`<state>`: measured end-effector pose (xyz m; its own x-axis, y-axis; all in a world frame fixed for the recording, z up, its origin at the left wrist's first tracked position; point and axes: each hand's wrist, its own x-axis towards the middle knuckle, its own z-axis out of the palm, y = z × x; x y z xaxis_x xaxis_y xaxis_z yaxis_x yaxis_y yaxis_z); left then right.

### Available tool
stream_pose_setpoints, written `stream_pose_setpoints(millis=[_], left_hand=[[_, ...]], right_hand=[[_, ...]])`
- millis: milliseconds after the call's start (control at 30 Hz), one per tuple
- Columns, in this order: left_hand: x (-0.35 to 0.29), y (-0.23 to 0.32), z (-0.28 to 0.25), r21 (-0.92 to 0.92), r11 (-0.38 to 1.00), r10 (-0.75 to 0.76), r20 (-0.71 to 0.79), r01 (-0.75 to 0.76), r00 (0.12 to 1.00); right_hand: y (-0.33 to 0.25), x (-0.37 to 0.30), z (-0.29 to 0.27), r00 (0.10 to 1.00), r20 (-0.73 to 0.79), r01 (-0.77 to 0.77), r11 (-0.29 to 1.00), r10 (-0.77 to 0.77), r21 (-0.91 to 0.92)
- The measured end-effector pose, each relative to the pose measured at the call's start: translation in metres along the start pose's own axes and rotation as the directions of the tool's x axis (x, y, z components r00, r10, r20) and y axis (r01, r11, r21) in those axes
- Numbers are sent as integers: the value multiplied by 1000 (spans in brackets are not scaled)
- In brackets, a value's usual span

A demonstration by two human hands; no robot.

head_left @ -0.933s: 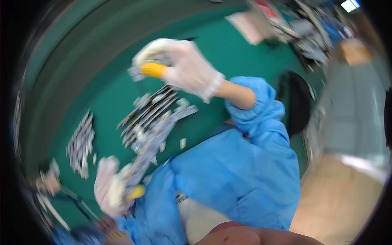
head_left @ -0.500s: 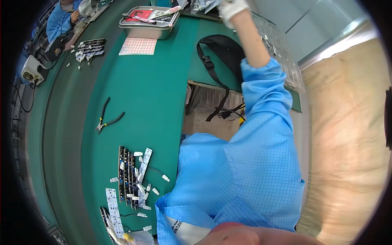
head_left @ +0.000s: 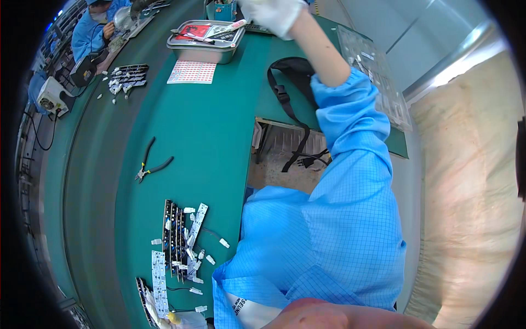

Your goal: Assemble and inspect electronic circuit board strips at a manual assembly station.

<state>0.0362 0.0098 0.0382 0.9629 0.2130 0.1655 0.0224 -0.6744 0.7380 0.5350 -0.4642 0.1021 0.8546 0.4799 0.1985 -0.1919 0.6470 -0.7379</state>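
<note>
Head view shows our right hand, in a white glove, up at the top edge near a teal holder; its fingers are partly cut off, so we cannot tell whether they are apart or together. Our left hand, mostly cut off by the lower edge, has a yellow finger cover on 1 digit and is clamped around the lower end of a white strip board, with a dark-edged strip board just beside it. Near these, we have a pile of strip boards on the green table, with white connectors scattered at its right side. Beyond the pile lie pliers, their 2 black handles spread. Farther up, we see a sheet with red marks just before a metal box, and a black strapped pouch beside our right forearm.
</note>
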Motion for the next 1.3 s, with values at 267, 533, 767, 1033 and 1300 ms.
stream_pose_setpoints(millis=[267,533,767,1033,1300], left_hand=[[-35,37,46,-188,970,-243,-697,156,675],[-37,24,59,-529,837,-489,-602,143,632],[-31,18,51,-200,952,-306,-554,233,774],[-16,16,49,160,977,-17,-605,142,796],[-15,6,47,-121,981,-192,-557,149,808]], right_hand=[[194,-21,264,626,592,71,720,507,-691],[295,-98,298,310,541,-285,619,782,-732],[286,-91,292,368,425,-390,553,827,-736],[283,-96,267,601,462,-258,706,652,-659],[289,-99,267,584,554,-237,777,593,-583]])
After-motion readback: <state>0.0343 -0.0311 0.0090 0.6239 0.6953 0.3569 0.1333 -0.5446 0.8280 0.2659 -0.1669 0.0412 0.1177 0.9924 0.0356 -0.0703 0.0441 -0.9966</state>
